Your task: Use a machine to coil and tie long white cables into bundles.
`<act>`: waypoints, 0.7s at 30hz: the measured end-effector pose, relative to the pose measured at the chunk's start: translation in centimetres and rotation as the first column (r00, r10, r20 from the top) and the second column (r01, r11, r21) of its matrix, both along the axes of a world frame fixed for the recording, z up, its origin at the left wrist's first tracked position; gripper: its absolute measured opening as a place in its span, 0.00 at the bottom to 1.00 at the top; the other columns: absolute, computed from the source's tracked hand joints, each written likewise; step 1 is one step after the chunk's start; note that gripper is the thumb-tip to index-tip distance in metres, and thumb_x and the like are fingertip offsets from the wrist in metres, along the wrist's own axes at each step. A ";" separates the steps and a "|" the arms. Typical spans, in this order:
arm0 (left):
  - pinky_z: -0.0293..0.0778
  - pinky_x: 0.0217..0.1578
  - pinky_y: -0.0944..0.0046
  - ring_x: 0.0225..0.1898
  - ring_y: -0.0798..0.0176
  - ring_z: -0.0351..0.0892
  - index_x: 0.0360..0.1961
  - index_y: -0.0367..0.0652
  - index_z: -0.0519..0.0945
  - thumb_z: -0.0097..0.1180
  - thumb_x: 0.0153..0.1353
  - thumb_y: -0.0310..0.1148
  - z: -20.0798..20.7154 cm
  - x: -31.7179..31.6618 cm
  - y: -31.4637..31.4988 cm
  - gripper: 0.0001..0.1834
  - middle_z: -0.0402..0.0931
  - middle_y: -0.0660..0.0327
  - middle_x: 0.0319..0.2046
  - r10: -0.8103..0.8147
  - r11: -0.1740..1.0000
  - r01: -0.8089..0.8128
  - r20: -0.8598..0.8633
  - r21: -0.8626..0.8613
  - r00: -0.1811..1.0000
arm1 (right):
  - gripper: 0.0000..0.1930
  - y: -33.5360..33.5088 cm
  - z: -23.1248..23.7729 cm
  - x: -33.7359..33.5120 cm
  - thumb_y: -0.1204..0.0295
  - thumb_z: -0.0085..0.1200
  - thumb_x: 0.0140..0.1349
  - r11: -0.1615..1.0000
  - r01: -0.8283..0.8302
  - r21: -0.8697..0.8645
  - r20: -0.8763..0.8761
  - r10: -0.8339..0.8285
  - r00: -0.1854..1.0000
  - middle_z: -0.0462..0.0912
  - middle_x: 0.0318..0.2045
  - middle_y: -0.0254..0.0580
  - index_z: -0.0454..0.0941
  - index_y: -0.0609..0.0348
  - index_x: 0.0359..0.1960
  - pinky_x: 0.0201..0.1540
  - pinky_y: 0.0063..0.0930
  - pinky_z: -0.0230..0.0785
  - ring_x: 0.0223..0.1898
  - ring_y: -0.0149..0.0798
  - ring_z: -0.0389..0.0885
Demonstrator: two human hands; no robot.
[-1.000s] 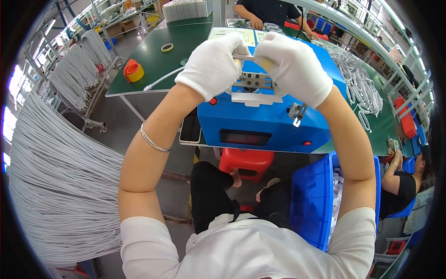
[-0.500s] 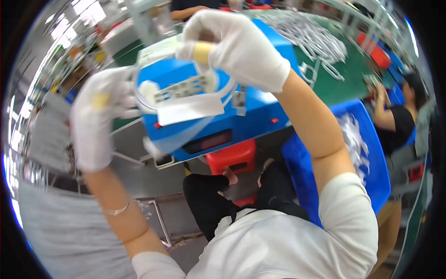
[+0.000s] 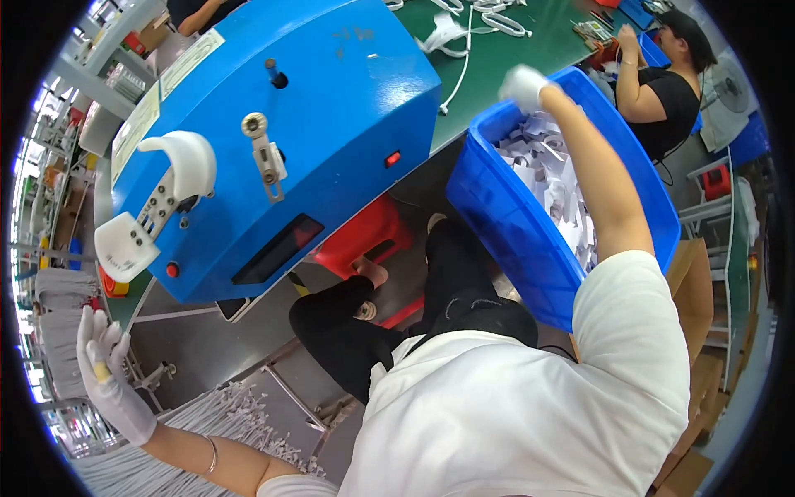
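My left hand [image 3: 108,377], in a white glove with a yellow band on a finger, is out at the left with its fingers apart and nothing in them. Close by it lie long bundles of thin white cables [image 3: 199,435]. Over the far rim of a blue plastic bin [image 3: 517,190] is my right hand [image 3: 523,87], gloved in white too; motion smears its fingers. Crumpled white paper strips [image 3: 551,170] fill the bin. In front of me stands a blue machine [image 3: 331,108] bearing a white curved guide [image 3: 186,170] and a small metal arm [image 3: 265,157].
White coiled cables [image 3: 501,18] lie on the green table [image 3: 489,74] behind the machine. A red stool [image 3: 364,236] stands under it. At the far right another person [image 3: 662,91] sits working. Cardboard boxes [image 3: 691,290] are beside the bin.
My right hand has moved from above the machine to the bin at the right. My left hand has gone down and left, its fingers now spread. The view has turned, shifting the machine leftward.
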State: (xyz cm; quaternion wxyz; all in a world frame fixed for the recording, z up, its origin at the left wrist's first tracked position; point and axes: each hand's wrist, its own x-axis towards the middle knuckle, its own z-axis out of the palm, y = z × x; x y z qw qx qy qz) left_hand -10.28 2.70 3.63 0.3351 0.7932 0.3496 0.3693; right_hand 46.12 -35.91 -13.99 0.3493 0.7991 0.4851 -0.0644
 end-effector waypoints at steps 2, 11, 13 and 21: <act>0.70 0.55 0.60 0.54 0.56 0.73 0.62 0.34 0.66 0.38 0.71 0.48 0.0 -0.4 -0.2 0.29 0.69 0.46 0.56 0.008 1.000 -0.008 0.006 0.002 1.000 | 0.22 -3.2 -6.8 -1.7 0.70 0.64 0.43 0.766 0.643 0.012 -0.229 -0.624 0.747 0.84 0.41 0.46 0.83 0.46 0.45 0.44 0.35 0.77 0.42 0.47 0.84; 0.70 0.56 0.57 0.54 0.57 0.74 0.61 0.34 0.68 0.40 0.70 0.48 1.1 1.8 -1.8 0.29 0.70 0.47 0.55 -0.068 0.992 0.071 -0.032 0.101 0.997 | 0.29 -11.3 -8.3 -8.5 0.62 0.63 0.47 0.580 0.803 -0.137 -0.338 -0.790 0.512 0.78 0.53 0.42 0.77 0.46 0.56 0.56 0.38 0.68 0.56 0.46 0.75; 0.70 0.56 0.56 0.54 0.56 0.74 0.61 0.34 0.68 0.40 0.70 0.47 0.8 2.4 -2.2 0.29 0.71 0.47 0.55 -0.093 0.990 0.096 -0.039 0.104 0.995 | 0.29 -13.2 -8.0 -8.2 0.64 0.62 0.48 0.332 0.937 -0.111 -0.684 -0.709 0.171 0.80 0.51 0.44 0.76 0.51 0.56 0.55 0.36 0.68 0.53 0.44 0.77; 0.72 0.54 0.57 0.52 0.55 0.76 0.59 0.32 0.69 0.43 0.70 0.46 0.6 3.9 -3.5 0.28 0.73 0.48 0.53 -0.142 0.976 0.148 -0.045 0.163 0.989 | 0.20 -14.2 -7.2 -7.6 0.74 0.58 0.51 0.554 0.779 0.294 -0.637 -0.494 0.592 0.83 0.44 0.44 0.81 0.56 0.49 0.50 0.29 0.70 0.46 0.40 0.79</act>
